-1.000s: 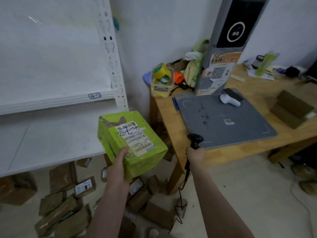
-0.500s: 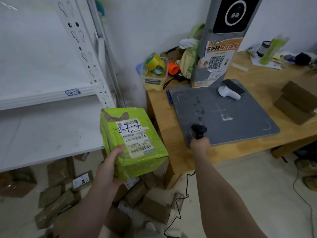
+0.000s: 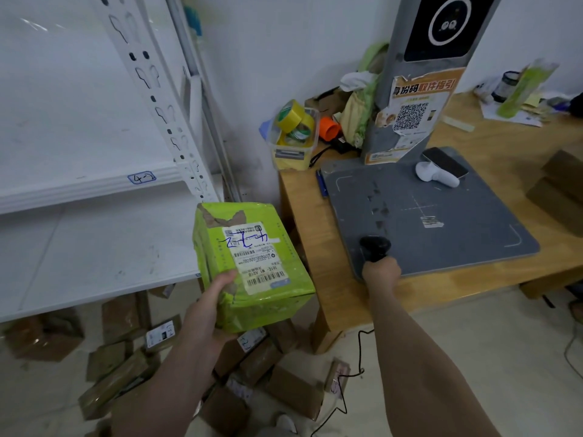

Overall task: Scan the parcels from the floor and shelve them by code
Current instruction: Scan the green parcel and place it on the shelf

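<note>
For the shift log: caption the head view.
Left hand holds a green parcel beside the shelf; right hand grips a scanner at the pad.

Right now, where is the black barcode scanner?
In the head view, right of centre: the right hand grips the black scanner over the near left corner of the grey pad on the wooden table, to the right of the green parcel.
</note>
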`<move>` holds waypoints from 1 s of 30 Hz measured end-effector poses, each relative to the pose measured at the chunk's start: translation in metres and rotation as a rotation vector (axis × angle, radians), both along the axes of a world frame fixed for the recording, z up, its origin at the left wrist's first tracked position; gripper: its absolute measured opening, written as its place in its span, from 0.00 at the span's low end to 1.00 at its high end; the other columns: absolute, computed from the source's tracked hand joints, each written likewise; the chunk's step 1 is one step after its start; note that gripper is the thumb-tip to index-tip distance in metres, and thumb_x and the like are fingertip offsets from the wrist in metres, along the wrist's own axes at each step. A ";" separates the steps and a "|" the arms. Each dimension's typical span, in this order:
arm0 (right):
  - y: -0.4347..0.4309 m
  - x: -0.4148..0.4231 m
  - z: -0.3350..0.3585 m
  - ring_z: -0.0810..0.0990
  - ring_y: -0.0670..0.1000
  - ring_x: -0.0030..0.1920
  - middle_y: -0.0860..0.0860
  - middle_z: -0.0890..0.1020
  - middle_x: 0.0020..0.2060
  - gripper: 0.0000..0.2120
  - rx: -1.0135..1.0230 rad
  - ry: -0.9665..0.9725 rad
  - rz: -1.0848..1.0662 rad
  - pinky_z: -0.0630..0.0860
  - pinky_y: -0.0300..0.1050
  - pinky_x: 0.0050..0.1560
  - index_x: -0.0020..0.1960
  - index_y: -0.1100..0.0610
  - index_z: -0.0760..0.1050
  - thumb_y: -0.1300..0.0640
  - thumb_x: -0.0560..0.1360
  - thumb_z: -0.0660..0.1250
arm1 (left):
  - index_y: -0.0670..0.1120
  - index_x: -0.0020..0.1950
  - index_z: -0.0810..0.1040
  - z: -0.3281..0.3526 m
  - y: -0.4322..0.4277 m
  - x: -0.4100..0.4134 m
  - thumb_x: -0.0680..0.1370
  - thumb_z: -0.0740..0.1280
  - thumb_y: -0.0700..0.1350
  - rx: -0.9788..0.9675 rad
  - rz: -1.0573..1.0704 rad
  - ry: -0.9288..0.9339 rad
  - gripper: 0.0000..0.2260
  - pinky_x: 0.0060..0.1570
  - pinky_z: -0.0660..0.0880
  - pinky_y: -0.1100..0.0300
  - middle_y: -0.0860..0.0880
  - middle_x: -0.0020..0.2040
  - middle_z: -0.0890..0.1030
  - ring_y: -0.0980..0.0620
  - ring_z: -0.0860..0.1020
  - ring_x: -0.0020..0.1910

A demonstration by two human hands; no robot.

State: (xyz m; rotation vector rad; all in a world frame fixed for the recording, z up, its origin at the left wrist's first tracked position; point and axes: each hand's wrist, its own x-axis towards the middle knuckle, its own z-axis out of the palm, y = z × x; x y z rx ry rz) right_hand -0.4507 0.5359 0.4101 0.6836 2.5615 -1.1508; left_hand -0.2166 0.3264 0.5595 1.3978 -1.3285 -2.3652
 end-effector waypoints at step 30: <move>-0.288 0.279 0.165 0.79 0.47 0.54 0.50 0.77 0.62 0.25 -0.625 0.273 0.735 0.77 0.45 0.52 0.68 0.54 0.72 0.54 0.74 0.75 | 0.40 0.54 0.85 0.041 -0.188 0.250 0.61 0.80 0.50 -0.193 0.243 0.041 0.25 0.43 0.83 0.48 0.40 0.47 0.86 0.44 0.86 0.43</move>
